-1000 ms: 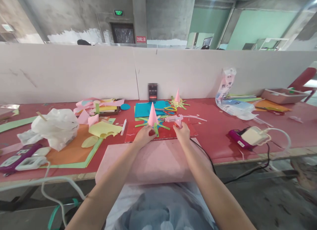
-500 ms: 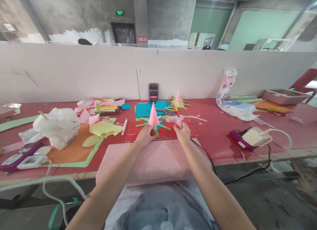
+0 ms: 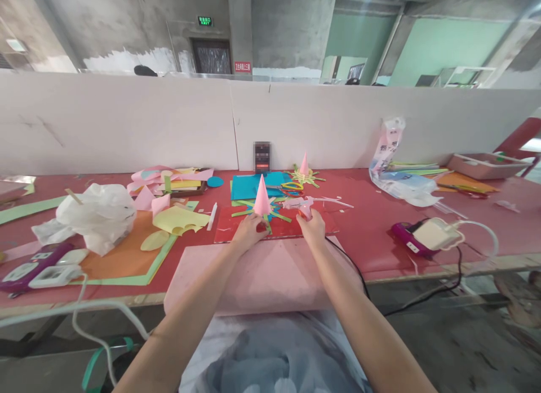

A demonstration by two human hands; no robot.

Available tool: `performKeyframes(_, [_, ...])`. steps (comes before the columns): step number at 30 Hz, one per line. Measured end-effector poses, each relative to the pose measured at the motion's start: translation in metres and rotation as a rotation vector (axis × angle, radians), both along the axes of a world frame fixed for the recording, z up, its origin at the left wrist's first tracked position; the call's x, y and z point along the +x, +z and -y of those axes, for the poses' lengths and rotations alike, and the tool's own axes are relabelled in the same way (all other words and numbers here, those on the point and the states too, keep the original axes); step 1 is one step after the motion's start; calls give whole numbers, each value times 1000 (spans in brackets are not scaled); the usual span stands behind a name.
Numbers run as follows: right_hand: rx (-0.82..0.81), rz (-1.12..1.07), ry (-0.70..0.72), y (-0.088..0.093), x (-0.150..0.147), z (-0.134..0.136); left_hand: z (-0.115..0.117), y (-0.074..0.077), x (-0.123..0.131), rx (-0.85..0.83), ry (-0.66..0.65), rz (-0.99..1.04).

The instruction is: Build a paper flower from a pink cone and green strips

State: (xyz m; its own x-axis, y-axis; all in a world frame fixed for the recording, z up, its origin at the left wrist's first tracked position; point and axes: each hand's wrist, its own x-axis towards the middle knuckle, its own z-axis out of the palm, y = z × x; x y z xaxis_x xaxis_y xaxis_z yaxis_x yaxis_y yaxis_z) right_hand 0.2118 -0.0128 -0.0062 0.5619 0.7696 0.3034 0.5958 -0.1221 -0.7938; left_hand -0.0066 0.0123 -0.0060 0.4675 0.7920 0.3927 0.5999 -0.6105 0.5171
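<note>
A pink paper cone (image 3: 261,198) stands upright on a base of blue paper and green paper strips (image 3: 282,216), over a red sheet (image 3: 228,226). My left hand (image 3: 251,229) is closed at the near side of the cone, its fingers on a green strip. My right hand (image 3: 313,226) grips a pink hot glue gun (image 3: 298,204), whose nozzle points left toward the strips by the cone. A clear glue stick (image 3: 338,202) sticks out of the gun's back. Behind lie scissors with yellow handles (image 3: 293,186) on blue paper (image 3: 245,186).
A second pink cone (image 3: 304,165) on green strips stands behind to the right. Paper scraps (image 3: 180,218), a crumpled white plastic bag (image 3: 99,215) and a purple power strip (image 3: 36,269) lie left. At right are another purple power strip (image 3: 409,239), a plastic bag (image 3: 393,167) and a tray (image 3: 486,166).
</note>
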Motion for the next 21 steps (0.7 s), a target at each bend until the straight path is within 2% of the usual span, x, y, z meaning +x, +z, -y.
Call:
performKeyframes(12, [4,-1,15,1,0,1,0,0,1,-9,28,-54])
performKeyframes(21, [6,39,9,1,1,1,6,6,1,61,-4,-126])
